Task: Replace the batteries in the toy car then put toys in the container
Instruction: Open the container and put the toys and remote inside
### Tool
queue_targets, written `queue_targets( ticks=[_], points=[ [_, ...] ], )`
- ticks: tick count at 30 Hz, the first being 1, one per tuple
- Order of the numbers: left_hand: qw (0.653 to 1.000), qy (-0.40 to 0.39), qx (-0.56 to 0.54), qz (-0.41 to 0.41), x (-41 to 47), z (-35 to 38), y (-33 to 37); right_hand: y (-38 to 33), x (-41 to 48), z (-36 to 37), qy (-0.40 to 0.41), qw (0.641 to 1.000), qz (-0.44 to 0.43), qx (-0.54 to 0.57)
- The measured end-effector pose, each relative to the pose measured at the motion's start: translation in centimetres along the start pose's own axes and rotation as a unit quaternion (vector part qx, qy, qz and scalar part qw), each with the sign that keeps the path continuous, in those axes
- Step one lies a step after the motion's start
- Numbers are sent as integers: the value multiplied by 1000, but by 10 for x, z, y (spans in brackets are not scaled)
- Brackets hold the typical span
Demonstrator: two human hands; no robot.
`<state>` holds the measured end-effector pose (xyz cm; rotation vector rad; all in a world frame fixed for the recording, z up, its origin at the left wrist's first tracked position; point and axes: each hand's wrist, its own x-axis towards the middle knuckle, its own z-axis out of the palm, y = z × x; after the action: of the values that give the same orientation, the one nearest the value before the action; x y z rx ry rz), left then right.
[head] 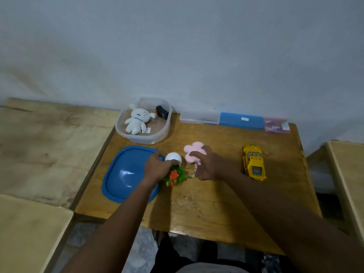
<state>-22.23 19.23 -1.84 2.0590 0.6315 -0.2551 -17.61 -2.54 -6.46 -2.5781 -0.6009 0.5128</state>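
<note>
Clear plastic container (143,123) is already holding a white plush (136,120) & a black item (162,112). Left hand (157,166) is gripping the potted toy plant (174,168); right hand (208,166) is closing on the pink flower toy (194,153). Yellow toy car (253,162) is sitting apart at right on the table (197,203), not packed yet; battery swap status can't tell.

**Colours on the wooden surface**

The surface (216,203) is honey-brown wood with pale worn patches. Far left, a clear container (126,133) holds a white plush toy (136,120) and a black item with a red spot (162,112). Near it lies a blue lid (126,174). In the middle: a white pot with green leaves and orange-red flowers (174,170), and a pink flower-shaped toy (194,152). Right, a yellow toy car (253,162). Far: clear (199,117), blue (241,121) and pink-purple (276,124) boxes.
</note>
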Motion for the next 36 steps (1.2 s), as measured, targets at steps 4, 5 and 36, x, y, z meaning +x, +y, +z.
queue_targets(
  ticks=[4, 5, 36],
  points=[
    [998, 31, -47, 1, 11, -25, 6, -9, 0, 1, 77, 995, -61, -12],
    [998, 38, -50, 9, 14, -33, 9, -12, 2, -2, 84, 995, -53, -10],
    [903, -148, 313, 255, 237, -140, 15, -134, 245, -20, -106, 981, 6, -162]
  ],
)
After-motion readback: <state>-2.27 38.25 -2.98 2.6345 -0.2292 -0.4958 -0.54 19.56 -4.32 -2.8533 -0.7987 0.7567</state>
